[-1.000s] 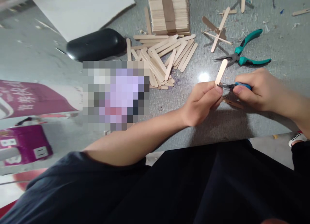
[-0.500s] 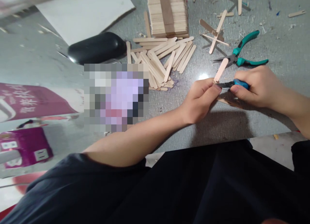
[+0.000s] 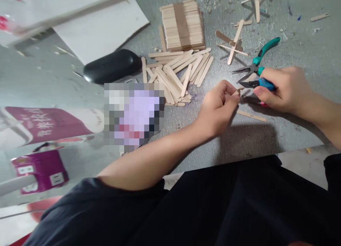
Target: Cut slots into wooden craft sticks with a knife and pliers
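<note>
My left hand (image 3: 220,107) is closed, its thumb and fingertips pinching a short wooden craft stick piece (image 3: 236,93). My right hand (image 3: 283,88) is wrapped round a blue-handled cutting tool (image 3: 267,84) with a dark pointed head; its exact kind is hard to make out. The tool's tip is just above my left fingertips, apart from the pinched piece. Beyond it lie needle-nose pliers (image 3: 254,68) with green handles, spread open and partly behind my right hand. Another pale stick piece (image 3: 250,77) shows between the pliers and the tool. A marked craft stick (image 3: 252,115) lies below my hands.
A banded stack of craft sticks (image 3: 195,24) stands behind a loose pile of sticks (image 3: 170,79). Crossed sticks (image 3: 236,43) are on the table near the pliers. At left are a black rounded object (image 3: 112,66), a blurred-out item (image 3: 138,114) and a purple box (image 3: 44,171).
The long stick end that rose from my left fingers no longer extends there; only a short piece shows in them. The tool has moved up and off it. The view has shifted slightly.
</note>
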`<state>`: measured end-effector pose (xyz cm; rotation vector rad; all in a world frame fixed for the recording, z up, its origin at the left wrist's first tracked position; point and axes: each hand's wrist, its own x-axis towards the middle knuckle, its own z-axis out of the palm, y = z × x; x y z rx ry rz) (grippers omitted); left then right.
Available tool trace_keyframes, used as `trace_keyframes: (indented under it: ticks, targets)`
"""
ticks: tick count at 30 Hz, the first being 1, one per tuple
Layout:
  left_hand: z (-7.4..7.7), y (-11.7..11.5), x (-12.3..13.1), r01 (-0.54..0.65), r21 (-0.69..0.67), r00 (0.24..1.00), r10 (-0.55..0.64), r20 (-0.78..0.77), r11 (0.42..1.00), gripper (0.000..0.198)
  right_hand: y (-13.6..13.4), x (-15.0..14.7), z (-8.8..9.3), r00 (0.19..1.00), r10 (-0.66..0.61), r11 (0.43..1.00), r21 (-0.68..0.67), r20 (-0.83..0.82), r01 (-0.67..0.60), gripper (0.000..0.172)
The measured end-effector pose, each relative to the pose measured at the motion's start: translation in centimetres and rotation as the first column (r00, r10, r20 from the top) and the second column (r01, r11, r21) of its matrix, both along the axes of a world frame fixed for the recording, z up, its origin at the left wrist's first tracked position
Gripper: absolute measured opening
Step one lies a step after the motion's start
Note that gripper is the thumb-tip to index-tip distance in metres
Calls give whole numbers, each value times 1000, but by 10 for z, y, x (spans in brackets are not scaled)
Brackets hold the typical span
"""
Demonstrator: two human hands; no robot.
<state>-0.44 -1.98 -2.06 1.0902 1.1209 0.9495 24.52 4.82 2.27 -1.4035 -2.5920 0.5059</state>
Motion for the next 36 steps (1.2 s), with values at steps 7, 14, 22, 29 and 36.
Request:
trace_keyframes:
  ticks: [7,14,22,29,36]
  targets:
    - [10,-3,-12,239,399,686,137,-715,885,29,1,-4,0,991,-128,991,28,32,127,87]
    - [-1,3,-19,359,425,578,160,-801,831,37,3,-7,-5,994,-99,994,38,36,98,82]
    - [4,4,-22,256,332,657,88,-749,908,31,0,-8,-4,992,-75,997,27,99,72,82]
    - [5,5,-21,198,321,692,100,-715,926,21,-1,-9,-4,993,-59,998,-1,105,60,82]
    - [11,6,-20,207,286,693,66,-718,936,23,-2,-5,-3,998,-37,999,9,49,36,80]
